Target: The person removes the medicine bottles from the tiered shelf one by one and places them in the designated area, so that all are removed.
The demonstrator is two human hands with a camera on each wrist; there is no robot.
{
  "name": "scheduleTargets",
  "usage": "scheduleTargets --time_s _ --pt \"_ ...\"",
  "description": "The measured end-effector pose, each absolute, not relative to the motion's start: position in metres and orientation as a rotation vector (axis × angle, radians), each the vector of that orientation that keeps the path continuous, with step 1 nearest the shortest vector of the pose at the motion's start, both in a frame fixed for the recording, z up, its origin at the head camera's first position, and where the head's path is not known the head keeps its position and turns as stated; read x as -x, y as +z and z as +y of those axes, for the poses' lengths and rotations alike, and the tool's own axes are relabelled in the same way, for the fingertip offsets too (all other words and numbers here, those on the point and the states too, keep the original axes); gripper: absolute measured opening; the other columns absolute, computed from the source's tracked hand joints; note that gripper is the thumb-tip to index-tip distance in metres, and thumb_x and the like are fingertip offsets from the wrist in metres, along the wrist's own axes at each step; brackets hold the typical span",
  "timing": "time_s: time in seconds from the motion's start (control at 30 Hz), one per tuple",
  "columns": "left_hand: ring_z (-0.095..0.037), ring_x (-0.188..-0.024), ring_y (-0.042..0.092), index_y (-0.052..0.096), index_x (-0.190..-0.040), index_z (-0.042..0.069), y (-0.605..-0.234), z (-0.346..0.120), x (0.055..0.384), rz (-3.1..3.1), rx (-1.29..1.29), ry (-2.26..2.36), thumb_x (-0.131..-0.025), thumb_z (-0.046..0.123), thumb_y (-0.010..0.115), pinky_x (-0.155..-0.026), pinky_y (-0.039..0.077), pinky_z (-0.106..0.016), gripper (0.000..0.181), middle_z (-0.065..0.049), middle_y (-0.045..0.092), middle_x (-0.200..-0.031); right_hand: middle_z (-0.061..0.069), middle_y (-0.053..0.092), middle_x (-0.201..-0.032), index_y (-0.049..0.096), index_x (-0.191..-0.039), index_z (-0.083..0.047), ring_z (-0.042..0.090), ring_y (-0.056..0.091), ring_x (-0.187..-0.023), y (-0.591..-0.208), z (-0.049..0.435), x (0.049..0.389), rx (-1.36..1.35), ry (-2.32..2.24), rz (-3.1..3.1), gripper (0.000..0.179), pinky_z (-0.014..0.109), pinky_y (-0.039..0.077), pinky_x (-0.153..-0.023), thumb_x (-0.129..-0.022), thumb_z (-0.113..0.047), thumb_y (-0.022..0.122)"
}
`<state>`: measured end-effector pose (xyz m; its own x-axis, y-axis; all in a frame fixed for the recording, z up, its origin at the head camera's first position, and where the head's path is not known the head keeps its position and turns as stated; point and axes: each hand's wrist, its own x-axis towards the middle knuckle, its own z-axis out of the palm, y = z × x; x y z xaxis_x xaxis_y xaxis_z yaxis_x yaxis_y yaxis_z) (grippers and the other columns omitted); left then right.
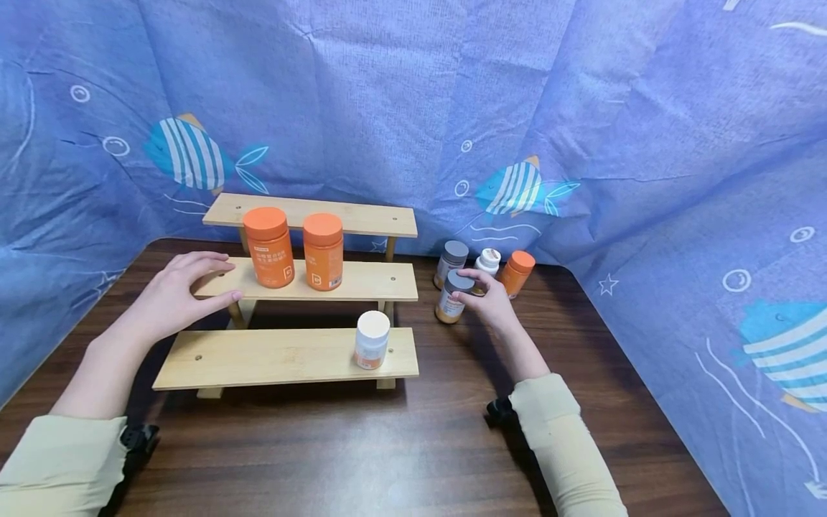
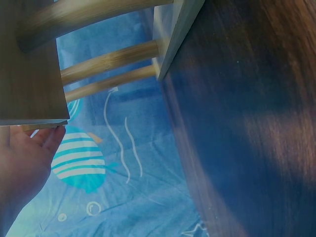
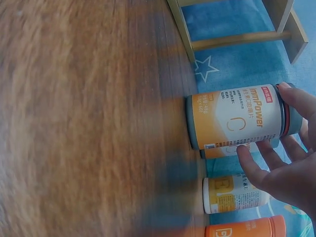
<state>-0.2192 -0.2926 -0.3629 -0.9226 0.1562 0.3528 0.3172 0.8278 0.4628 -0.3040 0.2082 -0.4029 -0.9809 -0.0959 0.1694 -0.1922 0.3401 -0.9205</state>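
Observation:
My right hand (image 1: 489, 300) holds a supplement bottle (image 3: 232, 117) with a grey lid and a white-and-orange label, thumb on one side of the lid and fingers on the other. The bottle is upright; whether its base touches the table I cannot tell. My left hand (image 1: 174, 294) grips the left end of the middle plank of a three-tier wooden shelf (image 1: 304, 352), thumb at the front edge and fingers towards the back. Two orange jars (image 1: 270, 248) stand on that middle plank. A small white bottle (image 1: 372, 340) is on the lowest plank, near its right end.
Behind and beside the held bottle stand another grey-lidded bottle (image 1: 452, 260), a white-capped bottle (image 3: 236, 193) and an orange bottle (image 1: 517, 273). A dark wooden table (image 1: 413, 445) carries everything. A blue fish-print cloth (image 1: 400, 108) hangs at the back and sides.

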Motion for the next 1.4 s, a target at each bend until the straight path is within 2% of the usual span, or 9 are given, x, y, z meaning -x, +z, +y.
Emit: scheduleTargets --time_s 0.17,0.43,0.67,0.77,0.97,1.13,1.27,1.4 --pt "-0.044 -0.127 0.034 0.059 -0.12 0.005 -0.363 -0.292 0.22 -2.712 0.353 -0.769 -0.078 0.044 0.074 -0.097 0.026 -0.067 0.059 -0.02 0.046 -0.134 0.01 0.059 -0.124 0.061 -0.122 -0.015 0.023 0.052 -0.115 -0.4 0.21 0.304 -0.271 1.703 -2.534 0.046 0.033 0.044 -0.089 -0.078 -0.017 0.078" --pt "-0.045 -0.127 0.033 0.059 -0.12 0.005 -0.362 -0.292 0.218 -2.716 0.334 -0.766 -0.078 0.044 0.074 -0.098 0.025 -0.068 0.06 -0.02 0.046 -0.135 0.012 0.058 -0.128 0.06 -0.123 -0.011 0.023 0.051 -0.118 -0.385 0.208 0.301 -0.301 1.558 -2.64 0.045 0.039 0.041 -0.097 -0.081 -0.021 0.075" --pt "-0.044 -0.128 0.033 0.059 -0.12 0.004 -0.361 -0.292 0.218 -2.714 0.338 -0.766 -0.078 0.044 0.074 -0.098 0.026 -0.067 0.06 -0.02 0.046 -0.135 0.022 0.054 -0.131 0.056 -0.125 0.002 0.036 0.048 -0.124 -0.352 0.199 0.282 -0.38 1.522 -2.658 0.045 0.054 0.037 -0.102 -0.084 -0.011 0.071" --pt "-0.044 -0.127 0.033 0.059 -0.12 0.004 -0.361 -0.292 0.218 -2.714 0.335 -0.772 -0.078 0.044 0.074 -0.098 0.026 -0.067 0.06 -0.02 0.046 -0.134 0.022 0.053 -0.132 0.054 -0.127 0.003 0.038 0.047 -0.125 -0.349 0.2 0.282 -0.394 1.525 -2.656 0.046 0.052 0.038 -0.101 -0.086 -0.012 0.069" --pt "-0.043 -0.127 0.034 0.06 -0.119 0.004 -0.361 -0.29 0.218 -2.698 0.353 -0.774 -0.077 0.043 0.075 -0.098 0.028 -0.065 0.059 -0.019 0.047 -0.133 0.017 0.054 -0.131 0.054 -0.131 -0.007 0.033 0.05 -0.124 -0.354 0.206 0.293 -0.357 1.569 -2.678 0.049 0.044 0.045 -0.096 -0.087 -0.021 0.069" --pt "-0.043 -0.126 0.036 0.061 -0.118 0.004 -0.363 -0.29 0.219 -2.686 0.359 -0.768 -0.077 0.042 0.076 -0.097 0.029 -0.064 0.058 -0.018 0.049 -0.132 0.011 0.051 -0.134 0.055 -0.129 -0.009 0.029 0.043 -0.13 -0.348 0.205 0.293 -0.334 1.552 -2.663 0.048 0.048 0.038 -0.105 -0.086 -0.023 0.07" --pt "-0.043 -0.126 0.036 0.061 -0.118 0.005 -0.364 -0.291 0.22 -2.685 0.361 -0.768 -0.077 0.043 0.076 -0.098 0.029 -0.064 0.058 -0.019 0.049 -0.132 0.011 0.05 -0.134 0.055 -0.129 -0.005 0.029 0.041 -0.131 -0.34 0.202 0.29 -0.382 1.57 -2.629 0.047 0.048 0.031 -0.11 -0.086 -0.019 0.07" --pt "-0.043 -0.126 0.036 0.061 -0.117 0.005 -0.363 -0.292 0.219 -2.683 0.358 -0.77 -0.077 0.043 0.075 -0.098 0.028 -0.065 0.058 -0.019 0.049 -0.132 0.01 0.049 -0.135 0.056 -0.127 -0.006 0.029 0.041 -0.13 -0.332 0.199 0.286 -0.397 1.6 -2.595 0.048 0.046 0.032 -0.11 -0.084 -0.019 0.072"
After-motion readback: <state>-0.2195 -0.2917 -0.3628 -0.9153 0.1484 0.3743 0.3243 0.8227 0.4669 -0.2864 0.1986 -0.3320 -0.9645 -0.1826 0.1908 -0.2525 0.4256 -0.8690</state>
